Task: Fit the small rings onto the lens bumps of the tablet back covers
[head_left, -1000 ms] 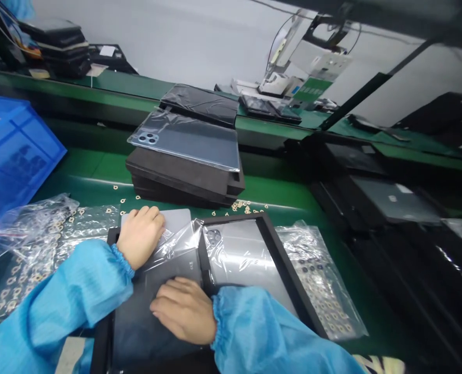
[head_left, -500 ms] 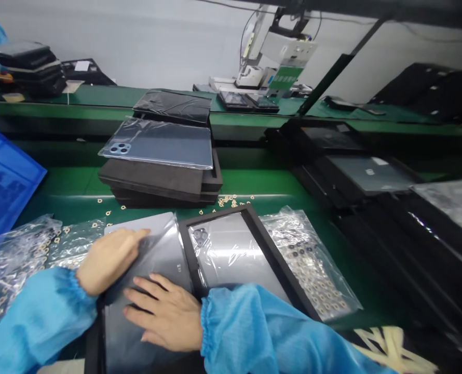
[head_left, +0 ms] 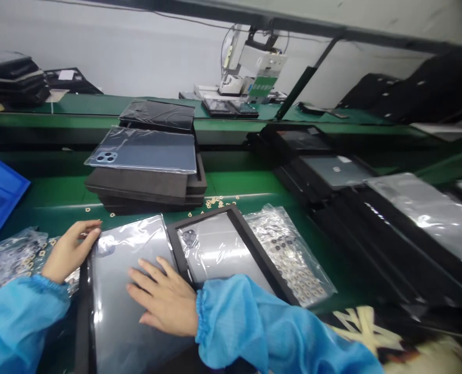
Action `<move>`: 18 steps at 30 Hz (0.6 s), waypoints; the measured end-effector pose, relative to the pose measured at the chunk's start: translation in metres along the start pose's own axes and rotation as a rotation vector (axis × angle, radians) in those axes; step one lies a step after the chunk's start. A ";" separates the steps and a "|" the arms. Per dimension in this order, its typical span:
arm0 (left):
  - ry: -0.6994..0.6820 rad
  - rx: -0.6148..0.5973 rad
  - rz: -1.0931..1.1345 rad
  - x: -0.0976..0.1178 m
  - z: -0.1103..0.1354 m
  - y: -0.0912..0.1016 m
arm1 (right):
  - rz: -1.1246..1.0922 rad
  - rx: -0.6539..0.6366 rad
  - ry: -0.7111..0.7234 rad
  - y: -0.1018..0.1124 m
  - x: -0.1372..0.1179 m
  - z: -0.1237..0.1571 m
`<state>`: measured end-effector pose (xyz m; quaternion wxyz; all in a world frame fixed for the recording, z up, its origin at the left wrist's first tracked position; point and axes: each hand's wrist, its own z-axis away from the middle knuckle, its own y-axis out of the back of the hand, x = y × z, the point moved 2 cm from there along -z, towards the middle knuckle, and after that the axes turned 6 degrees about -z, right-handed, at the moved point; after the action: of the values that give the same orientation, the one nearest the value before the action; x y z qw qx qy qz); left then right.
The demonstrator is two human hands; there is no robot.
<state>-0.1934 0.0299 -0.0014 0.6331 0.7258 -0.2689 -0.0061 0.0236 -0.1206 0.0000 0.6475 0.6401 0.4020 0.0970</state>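
Hands are kept open and nothing is gripped: the right hand (head_left: 163, 296) is laid flat on the plastic-wrapped tablet (head_left: 114, 296), the left hand (head_left: 70, 251) is placed at its far left corner.

The sleeves (head_left: 277, 332) were bright blue, and the long table (head_left: 239, 183) was green. The foam pads (head_left: 135, 184) were black. The flat tablet (head_left: 130, 296) was shiny gray. The clear bag (head_left: 272, 231) held many little gold rings (head_left: 307, 280).

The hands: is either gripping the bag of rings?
No, the right hand lies on a film-wrapped panel; the left hand touches its edge.
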 end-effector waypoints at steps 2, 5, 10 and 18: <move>0.030 -0.012 0.023 0.002 0.001 -0.003 | -0.004 -0.017 -0.063 0.019 0.016 0.008; 0.051 -0.022 0.047 0.005 0.003 -0.003 | -0.025 0.030 -0.233 0.051 0.050 0.034; 0.058 -0.056 0.084 0.001 0.025 0.002 | 0.025 0.304 -0.450 0.074 0.113 0.096; -0.300 0.053 -0.175 0.006 0.048 -0.012 | 0.016 0.489 -0.329 0.046 0.136 0.097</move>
<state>-0.2009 -0.0162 -0.0199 0.5637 0.7538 -0.2962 -0.1622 0.1934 -0.0986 -0.0259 0.5297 0.7874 0.2981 -0.1027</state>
